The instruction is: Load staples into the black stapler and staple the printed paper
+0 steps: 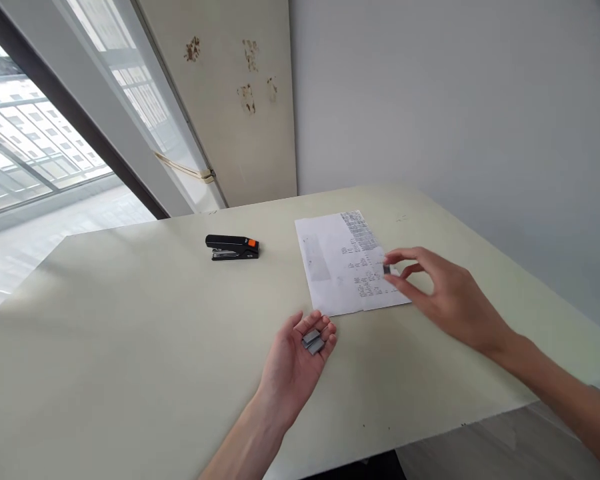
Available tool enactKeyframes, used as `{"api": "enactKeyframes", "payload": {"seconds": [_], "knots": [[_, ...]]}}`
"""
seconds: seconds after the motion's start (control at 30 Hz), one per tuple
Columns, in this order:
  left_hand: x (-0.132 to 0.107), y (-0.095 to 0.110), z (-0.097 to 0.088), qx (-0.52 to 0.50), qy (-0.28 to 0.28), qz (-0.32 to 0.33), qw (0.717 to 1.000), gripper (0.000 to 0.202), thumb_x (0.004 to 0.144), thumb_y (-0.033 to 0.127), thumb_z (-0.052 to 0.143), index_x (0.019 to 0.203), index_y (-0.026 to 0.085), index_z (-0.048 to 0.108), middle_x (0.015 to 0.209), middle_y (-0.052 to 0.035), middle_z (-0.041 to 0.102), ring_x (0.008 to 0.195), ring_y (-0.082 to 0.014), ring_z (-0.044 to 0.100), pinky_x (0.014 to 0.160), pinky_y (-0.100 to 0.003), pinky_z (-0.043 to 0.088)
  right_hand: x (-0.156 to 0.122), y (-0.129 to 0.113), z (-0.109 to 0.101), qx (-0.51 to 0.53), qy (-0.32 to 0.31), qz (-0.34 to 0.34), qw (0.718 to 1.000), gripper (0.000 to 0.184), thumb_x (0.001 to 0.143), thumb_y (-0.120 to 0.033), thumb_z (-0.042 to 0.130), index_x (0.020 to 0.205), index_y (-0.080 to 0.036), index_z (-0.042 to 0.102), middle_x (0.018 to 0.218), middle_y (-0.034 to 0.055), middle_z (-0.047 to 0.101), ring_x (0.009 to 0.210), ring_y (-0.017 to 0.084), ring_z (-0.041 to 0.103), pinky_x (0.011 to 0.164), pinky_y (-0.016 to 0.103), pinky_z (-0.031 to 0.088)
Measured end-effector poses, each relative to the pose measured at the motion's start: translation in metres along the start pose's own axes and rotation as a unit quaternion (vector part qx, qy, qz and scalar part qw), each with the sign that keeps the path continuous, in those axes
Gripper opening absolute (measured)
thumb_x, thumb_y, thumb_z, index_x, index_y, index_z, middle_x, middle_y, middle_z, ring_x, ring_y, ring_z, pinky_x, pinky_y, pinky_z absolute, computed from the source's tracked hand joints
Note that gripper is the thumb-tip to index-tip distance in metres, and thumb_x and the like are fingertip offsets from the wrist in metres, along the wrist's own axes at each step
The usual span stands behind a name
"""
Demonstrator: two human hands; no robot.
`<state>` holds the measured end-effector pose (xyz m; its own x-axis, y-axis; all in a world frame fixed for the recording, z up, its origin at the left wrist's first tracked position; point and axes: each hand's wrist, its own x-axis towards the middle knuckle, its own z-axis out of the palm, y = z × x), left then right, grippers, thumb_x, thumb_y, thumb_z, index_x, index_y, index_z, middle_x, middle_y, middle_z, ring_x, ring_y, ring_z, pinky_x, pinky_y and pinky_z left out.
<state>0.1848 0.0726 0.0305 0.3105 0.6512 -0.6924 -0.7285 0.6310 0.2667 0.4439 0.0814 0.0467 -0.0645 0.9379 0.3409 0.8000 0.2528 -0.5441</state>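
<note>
Palm up and cupped, my left hand (295,357) holds a few short grey staple strips (313,341) across its fingers. Over the right side of the printed paper (333,290), my right hand (440,290) pinches one small dark grey staple strip (387,269) between thumb and fingertips. The paper lies flat, with dense print along its right part. A black stapler (233,247) with an orange button rests to the left of the paper, apart from both hands.
The pale table (145,347) carries all of these things. A grey wall (445,100) borders its far right side. At the back left are a stained cream panel (230,133) and a window (35,133) with railings outside.
</note>
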Motion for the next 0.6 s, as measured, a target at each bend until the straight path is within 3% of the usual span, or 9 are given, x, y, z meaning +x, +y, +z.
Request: {"api": "enactKeyframes", "payload": {"seconds": [0.07, 0.17, 0.3, 0.43, 0.53, 0.6], "knots": [[-0.003, -0.005, 0.000, -0.002, -0.006, 0.005, 1.000, 0.020, 0.101, 0.019, 0.054, 0.096, 0.007, 0.069, 0.094, -0.0153, 0.067, 0.087, -0.0223, 0.071, 0.082, -0.032, 0.061, -0.014, -0.039, 0.005, 0.039, -0.028, -0.071, 0.996, 0.025, 0.103, -0.043, 0.057, 0.126, -0.033, 0.060, 0.120, 0.0080, 0.073, 0.094, 0.028, 0.073, 0.081, 0.045, 0.064], [-0.011, -0.012, -0.004, -0.002, -0.013, 0.013, 1.000, 0.025, 0.103, 0.021, 0.051, 0.092, 0.008, 0.070, 0.090, -0.0133, 0.066, 0.081, -0.0197, 0.068, 0.075, -0.030, 0.059, -0.030, -0.085, 0.023, 0.108, -0.105, -0.172, 0.973, 0.030, 0.106, -0.027, 0.052, 0.135, -0.033, 0.055, 0.121, 0.0068, 0.072, 0.112, 0.027, 0.071, 0.093, 0.045, 0.063], [-0.031, -0.015, -0.028, -0.034, -0.029, 0.022, 0.999, 0.016, 0.099, 0.019, 0.061, 0.085, 0.013, 0.066, 0.079, -0.0035, 0.057, 0.067, -0.0125, 0.060, 0.060, -0.023, 0.051, -0.042, -0.116, 0.039, 0.158, -0.156, -0.209, 0.952, 0.037, 0.105, -0.024, 0.055, 0.140, -0.034, 0.052, 0.132, 0.0075, 0.069, 0.124, 0.028, 0.066, 0.099, 0.046, 0.062], [-0.077, -0.015, -0.073, -0.040, -0.044, -0.021, 0.998, 0.022, 0.094, 0.027, 0.073, 0.081, 0.016, 0.058, 0.072, 0.0032, 0.045, 0.052, -0.0054, 0.039, 0.044, -0.017, 0.029, -0.051, -0.125, 0.043, 0.172, -0.133, -0.157, 0.963, 0.033, 0.103, -0.034, 0.057, 0.135, -0.040, 0.054, 0.130, 0.0055, 0.070, 0.116, 0.030, 0.071, 0.094, 0.051, 0.065], [-0.122, -0.018, -0.121, 0.096, -0.114, -0.065, 0.987, 0.044, 0.093, 0.049, 0.075, 0.071, 0.016, 0.054, 0.065, 0.0035, 0.041, 0.051, -0.0057, 0.030, 0.044, -0.020, 0.016, -0.062, -0.125, 0.056, 0.165, -0.156, -0.125, 0.966, 0.027, 0.102, -0.038, 0.058, 0.128, -0.041, 0.059, 0.128, 0.0044, 0.071, 0.109, 0.030, 0.074, 0.079, 0.046, 0.070], [-0.154, -0.020, -0.163, 0.199, -0.157, -0.022, 0.967, 0.055, 0.094, 0.058, 0.071, 0.064, 0.016, 0.052, 0.061, 0.0012, 0.043, 0.053, -0.0075, 0.033, 0.047, -0.025, 0.017, -0.071, -0.127, 0.069, 0.163, -0.192, -0.108, 0.962, 0.024, 0.101, -0.041, 0.058, 0.124, -0.041, 0.061, 0.130, 0.0045, 0.070, 0.109, 0.030, 0.074, 0.062, 0.040, 0.070]]}}
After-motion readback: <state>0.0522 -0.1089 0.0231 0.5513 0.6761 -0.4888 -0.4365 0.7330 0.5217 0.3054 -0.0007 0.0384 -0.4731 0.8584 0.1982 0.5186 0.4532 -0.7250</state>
